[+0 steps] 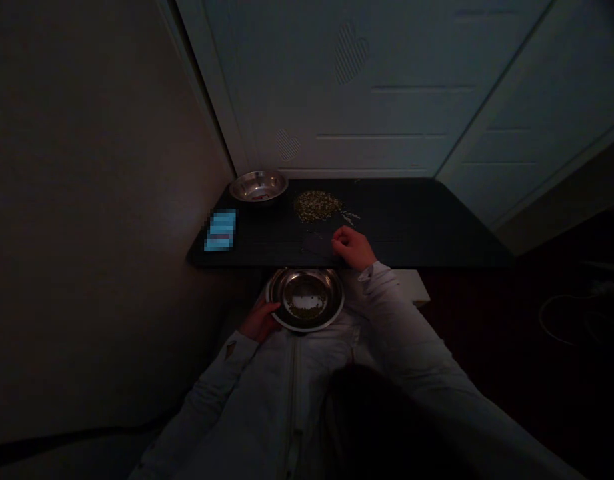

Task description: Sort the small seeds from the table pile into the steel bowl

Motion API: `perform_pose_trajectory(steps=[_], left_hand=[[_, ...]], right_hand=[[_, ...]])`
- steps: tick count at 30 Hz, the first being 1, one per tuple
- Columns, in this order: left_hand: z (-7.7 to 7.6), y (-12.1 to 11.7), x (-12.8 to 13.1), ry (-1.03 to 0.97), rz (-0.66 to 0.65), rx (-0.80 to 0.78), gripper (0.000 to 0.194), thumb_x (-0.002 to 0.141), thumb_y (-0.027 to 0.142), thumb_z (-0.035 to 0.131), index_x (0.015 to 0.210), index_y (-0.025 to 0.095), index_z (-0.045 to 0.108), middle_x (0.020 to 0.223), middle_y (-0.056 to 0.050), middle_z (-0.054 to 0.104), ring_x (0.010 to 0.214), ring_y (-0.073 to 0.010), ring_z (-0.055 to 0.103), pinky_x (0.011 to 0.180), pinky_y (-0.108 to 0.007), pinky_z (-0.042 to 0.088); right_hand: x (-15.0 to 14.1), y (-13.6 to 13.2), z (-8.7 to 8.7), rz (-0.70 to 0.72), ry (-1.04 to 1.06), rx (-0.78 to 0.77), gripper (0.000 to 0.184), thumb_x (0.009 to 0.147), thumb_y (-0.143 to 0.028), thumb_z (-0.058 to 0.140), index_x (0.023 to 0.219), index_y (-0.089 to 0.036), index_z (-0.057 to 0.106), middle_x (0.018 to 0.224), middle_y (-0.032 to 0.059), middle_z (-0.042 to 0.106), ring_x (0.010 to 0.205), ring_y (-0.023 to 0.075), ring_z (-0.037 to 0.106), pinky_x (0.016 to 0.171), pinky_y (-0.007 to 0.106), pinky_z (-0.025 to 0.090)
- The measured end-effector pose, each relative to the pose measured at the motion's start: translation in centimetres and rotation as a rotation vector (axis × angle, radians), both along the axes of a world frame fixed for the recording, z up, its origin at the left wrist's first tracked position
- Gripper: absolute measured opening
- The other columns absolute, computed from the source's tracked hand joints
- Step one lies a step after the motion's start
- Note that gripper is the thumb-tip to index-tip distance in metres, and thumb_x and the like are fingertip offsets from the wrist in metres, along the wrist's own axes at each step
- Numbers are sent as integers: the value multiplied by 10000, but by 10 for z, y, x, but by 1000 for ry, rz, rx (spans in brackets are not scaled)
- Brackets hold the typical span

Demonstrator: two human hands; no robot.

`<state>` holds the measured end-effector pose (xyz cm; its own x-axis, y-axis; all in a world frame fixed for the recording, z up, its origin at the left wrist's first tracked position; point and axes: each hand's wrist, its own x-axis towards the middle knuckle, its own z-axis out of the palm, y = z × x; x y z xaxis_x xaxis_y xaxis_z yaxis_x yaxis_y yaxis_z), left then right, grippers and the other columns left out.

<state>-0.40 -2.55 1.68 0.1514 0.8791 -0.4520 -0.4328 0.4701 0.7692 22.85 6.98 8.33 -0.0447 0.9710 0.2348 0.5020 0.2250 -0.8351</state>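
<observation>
My left hand (261, 320) grips the left rim of a shiny metal bowl (305, 327) at the table's front edge, over my lap. Small greenish grains (307, 311) lie in the bottom of this bowl. Over the table my right hand (353, 247) is closed, with thumb and fingers together. A dim, flat, dark patch (318, 244) lies by its fingertips; whether the fingers hold it is too dark to tell. Beyond that hand is a heap of greenish grains (317, 205), with a few pale slivers (350, 217) at its right side.
A second metal bowl (259, 188) stands at the table's back left. In front of it lies a lit phone (221, 230), its screen blurred. The dark table (427, 227) meets a white panelled door (387, 107) behind and a wall (111, 167) at left.
</observation>
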Motion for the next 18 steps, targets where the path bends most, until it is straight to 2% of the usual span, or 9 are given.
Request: perform_pose_trajectory(steps=[3,8,14,18], left_hand=[[-1,0,0,-13,-3,0,689,612,137,629,1254,270,419,1138,-57,593,970,-269,574,629,-305,512],[-4,1,-1,-18,2,-4,644,620,140,622,1234,217,443,1043,-76,635,923,-259,594,647,-306,509],[-2,1,1,-46,1,26,710,600,144,650,1260,262,414,1198,-57,556,1021,-274,545,724,-329,498],[-2,0,1,-36,-2,18,715,607,157,649,1268,273,403,1223,-58,538,1017,-282,547,672,-314,503]], right_hand=[[1,1,-1,0,35,3,57,648,-253,477,670,-202,464,497,-57,521,489,99,482,532,218,359],[2,2,-3,51,51,-2,66,646,-255,481,681,-200,470,495,-56,528,490,99,488,535,218,360],[2,1,-2,68,56,-10,62,641,-245,484,675,-196,466,498,-59,522,486,95,483,526,212,355],[2,1,-1,61,43,-15,61,635,-242,490,671,-197,469,495,-61,519,480,93,474,522,213,348]])
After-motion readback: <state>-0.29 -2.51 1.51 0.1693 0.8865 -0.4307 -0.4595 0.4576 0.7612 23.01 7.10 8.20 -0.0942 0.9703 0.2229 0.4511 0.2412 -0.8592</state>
